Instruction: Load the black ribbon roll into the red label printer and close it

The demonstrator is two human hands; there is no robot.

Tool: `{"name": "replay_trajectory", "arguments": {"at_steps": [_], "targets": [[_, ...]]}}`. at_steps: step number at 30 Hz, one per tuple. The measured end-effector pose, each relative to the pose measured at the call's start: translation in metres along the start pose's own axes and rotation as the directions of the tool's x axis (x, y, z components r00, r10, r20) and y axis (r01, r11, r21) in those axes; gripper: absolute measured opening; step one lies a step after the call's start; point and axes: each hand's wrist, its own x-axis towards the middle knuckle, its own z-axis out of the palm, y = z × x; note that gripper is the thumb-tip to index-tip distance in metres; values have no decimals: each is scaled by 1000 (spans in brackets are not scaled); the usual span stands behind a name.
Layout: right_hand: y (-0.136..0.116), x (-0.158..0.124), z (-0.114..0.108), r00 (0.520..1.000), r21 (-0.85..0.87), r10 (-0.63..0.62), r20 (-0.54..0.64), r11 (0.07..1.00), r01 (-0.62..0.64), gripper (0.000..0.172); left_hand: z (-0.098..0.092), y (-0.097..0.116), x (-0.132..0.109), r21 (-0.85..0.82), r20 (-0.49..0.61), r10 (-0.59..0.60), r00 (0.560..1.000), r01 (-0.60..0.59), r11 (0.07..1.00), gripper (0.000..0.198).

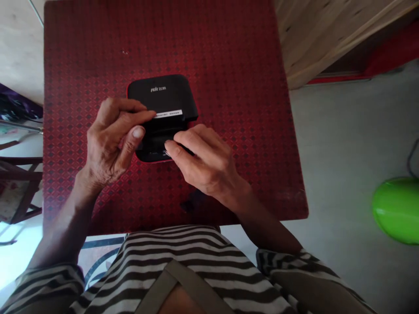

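A black device (163, 98) with a red edge and white lettering lies on the red patterned table (229, 52). A white label strip (170, 114) runs across its middle, above a dark recess. My left hand (116, 137) is at the device's left side, its fingertips touching the left end of the strip and its thumb apart from the fingers. Over the lower right part is my right hand (204, 163), thumb and index finger pinched together at the recess. Whatever small thing they hold is too hidden to name.
A small dark object (190, 205) lies near the table's front edge. Dark wooden chair parts (22, 174) stand at the left. On the floor at the right is a bright green rounded object (397, 209). A wooden surface (314, 35) borders the upper right.
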Motion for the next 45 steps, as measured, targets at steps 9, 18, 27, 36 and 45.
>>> {"name": "replay_trajectory", "arguments": {"at_steps": [9,18,27,36,45], "targets": [[3,-6,-2,989,-34,-102,-109,994,99,26,14,-9,-17,-19,-30,116,993,-117,993,40],[4,-9,-4,994,98,-46,-95,994,56,21,17,-15,-22,13,5,83,997,-83,996,76],[52,-22,-9,878,249,405,-254,905,-345,28,16,3,-40,127,-163,64,984,-44,991,72],[69,-25,52,926,369,376,-23,864,-342,25,28,-9,-69,252,-197,63,978,-12,968,59],[71,-25,55,927,350,374,-13,870,-347,25,23,-5,-68,296,-177,53,983,2,955,63]]}}
